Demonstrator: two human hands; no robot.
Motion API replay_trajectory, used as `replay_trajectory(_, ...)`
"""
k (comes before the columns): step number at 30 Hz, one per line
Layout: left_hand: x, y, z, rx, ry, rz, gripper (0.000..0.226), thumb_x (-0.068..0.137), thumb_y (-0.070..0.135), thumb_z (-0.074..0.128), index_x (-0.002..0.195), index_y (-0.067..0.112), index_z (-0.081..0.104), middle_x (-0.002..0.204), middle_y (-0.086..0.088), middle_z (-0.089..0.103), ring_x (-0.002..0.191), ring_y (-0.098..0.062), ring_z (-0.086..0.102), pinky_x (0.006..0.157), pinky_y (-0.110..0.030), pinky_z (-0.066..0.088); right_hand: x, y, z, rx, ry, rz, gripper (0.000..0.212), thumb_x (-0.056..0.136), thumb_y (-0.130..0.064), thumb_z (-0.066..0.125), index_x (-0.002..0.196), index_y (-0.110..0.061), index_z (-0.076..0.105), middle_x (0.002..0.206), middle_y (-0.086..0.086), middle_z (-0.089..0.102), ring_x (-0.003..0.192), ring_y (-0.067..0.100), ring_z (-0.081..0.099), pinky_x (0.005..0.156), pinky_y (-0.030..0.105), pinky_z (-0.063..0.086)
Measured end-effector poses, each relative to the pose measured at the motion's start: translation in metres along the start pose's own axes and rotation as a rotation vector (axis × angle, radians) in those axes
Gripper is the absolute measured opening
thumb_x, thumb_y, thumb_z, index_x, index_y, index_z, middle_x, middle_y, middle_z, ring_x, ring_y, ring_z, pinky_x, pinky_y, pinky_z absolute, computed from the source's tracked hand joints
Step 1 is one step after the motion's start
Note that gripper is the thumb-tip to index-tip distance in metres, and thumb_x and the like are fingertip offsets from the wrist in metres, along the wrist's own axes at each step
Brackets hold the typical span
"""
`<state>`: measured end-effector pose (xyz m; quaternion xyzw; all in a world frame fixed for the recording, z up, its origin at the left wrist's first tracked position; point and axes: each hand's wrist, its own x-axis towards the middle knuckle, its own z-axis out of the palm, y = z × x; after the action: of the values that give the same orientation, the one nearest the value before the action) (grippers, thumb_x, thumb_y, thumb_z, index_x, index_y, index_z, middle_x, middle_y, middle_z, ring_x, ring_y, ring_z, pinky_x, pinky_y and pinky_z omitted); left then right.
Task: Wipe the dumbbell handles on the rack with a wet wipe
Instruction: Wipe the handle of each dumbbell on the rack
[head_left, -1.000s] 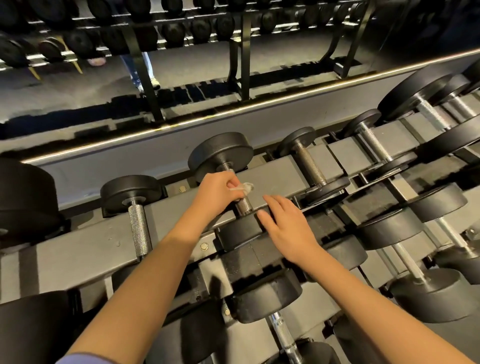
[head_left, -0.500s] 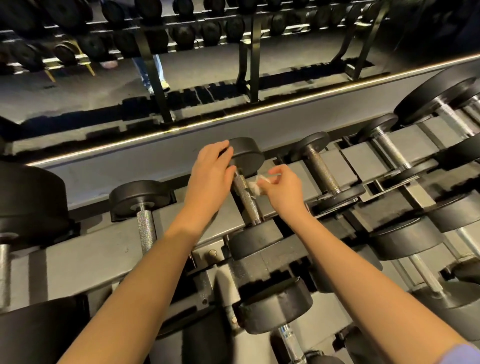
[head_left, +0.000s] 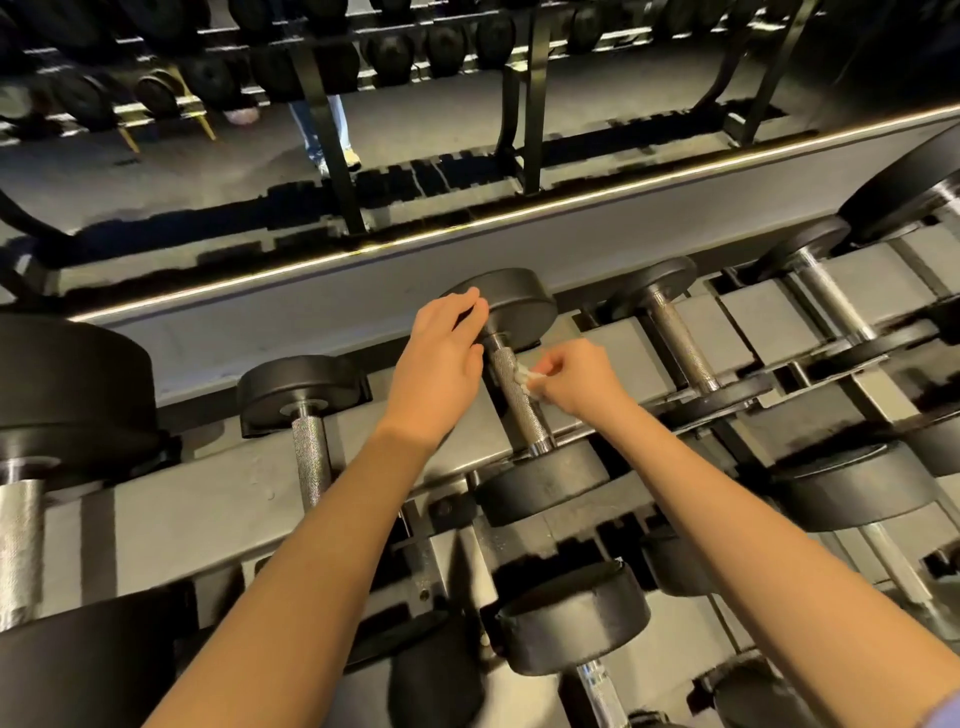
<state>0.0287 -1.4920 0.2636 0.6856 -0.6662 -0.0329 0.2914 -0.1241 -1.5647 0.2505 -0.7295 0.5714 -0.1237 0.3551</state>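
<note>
A black dumbbell lies on the grey rack (head_left: 218, 499) in the middle, its knurled steel handle (head_left: 522, 410) running toward me. My left hand (head_left: 439, 364) rests with straight fingers on the dumbbell's far head (head_left: 514, 306). My right hand (head_left: 582, 376) pinches a small crumpled white wet wipe (head_left: 525, 376) and presses it against the right side of the handle's upper part. The near head (head_left: 545, 480) sits just below the handle.
More dumbbells lie on either side: one to the left (head_left: 311, 447), two to the right (head_left: 680, 338) (head_left: 831, 301), and larger ones on the lower tier (head_left: 576, 613). A mirror behind the rack reflects other racks and a person's legs (head_left: 322, 130).
The wipe passed from my left hand to my right. My left hand moved up onto the far head, and my right hand left the near head for the handle.
</note>
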Motion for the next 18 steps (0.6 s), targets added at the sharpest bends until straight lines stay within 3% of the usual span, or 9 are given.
replay_trajectory(3, 0.000, 0.000, 0.000, -0.003, 0.008, 0.002, 0.046, 0.096, 0.006, 0.052, 0.141, 0.009, 0.045, 0.146, -0.003, 0.041, 0.138, -0.017, 0.028, 0.108, -0.019, 0.020, -0.004, 0.007, -0.007, 0.004, -0.116, 0.041, 0.006, 0.078, -0.002, 0.071, 0.084, 0.001, 0.071, 0.089, 0.015, 0.070, 0.087, 0.024, 0.065, 0.083, 0.037, 0.055)
replay_trajectory(8, 0.000, 0.002, -0.001, -0.002, 0.006, -0.011, 0.045, 0.096, 0.007, 0.051, 0.141, 0.011, 0.045, 0.146, -0.001, 0.041, 0.138, -0.014, 0.026, 0.105, -0.015, 0.019, 0.009, -0.008, 0.003, 0.157, 0.133, -0.022, 0.008, 0.085, -0.011, 0.067, 0.090, -0.006, 0.071, 0.081, 0.002, 0.062, 0.079, 0.012, 0.055, 0.069, 0.021, 0.041)
replay_trajectory(10, 0.000, 0.003, -0.001, -0.012, 0.006, -0.026, 0.046, 0.097, 0.008, 0.050, 0.142, 0.012, 0.044, 0.147, 0.000, 0.039, 0.139, -0.012, 0.024, 0.104, -0.014, 0.018, 0.011, -0.010, 0.009, 0.195, 0.143, -0.056, 0.009, 0.087, -0.016, 0.066, 0.092, -0.010, 0.071, 0.081, -0.001, 0.061, 0.079, 0.012, 0.055, 0.067, 0.020, 0.040)
replay_trajectory(14, 0.001, 0.002, 0.001, -0.012, 0.019, -0.030, 0.045, 0.097, 0.007, 0.049, 0.141, 0.013, 0.045, 0.147, 0.000, 0.040, 0.138, -0.012, 0.025, 0.102, -0.013, 0.020, 0.001, 0.000, 0.000, 0.075, -0.032, -0.029, 0.011, 0.082, -0.012, 0.073, 0.092, -0.009, 0.072, 0.087, 0.003, 0.064, 0.081, 0.014, 0.056, 0.065, 0.019, 0.044)
replay_trajectory(18, 0.001, 0.004, 0.001, -0.034, 0.036, -0.035, 0.044, 0.097, 0.005, 0.049, 0.140, 0.011, 0.046, 0.145, -0.002, 0.043, 0.138, -0.014, 0.027, 0.103, -0.012, 0.017, -0.013, 0.005, -0.014, -0.168, -0.257, -0.033, 0.006, 0.078, -0.007, 0.074, 0.085, -0.008, 0.073, 0.089, 0.004, 0.069, 0.084, 0.014, 0.060, 0.078, 0.025, 0.049)
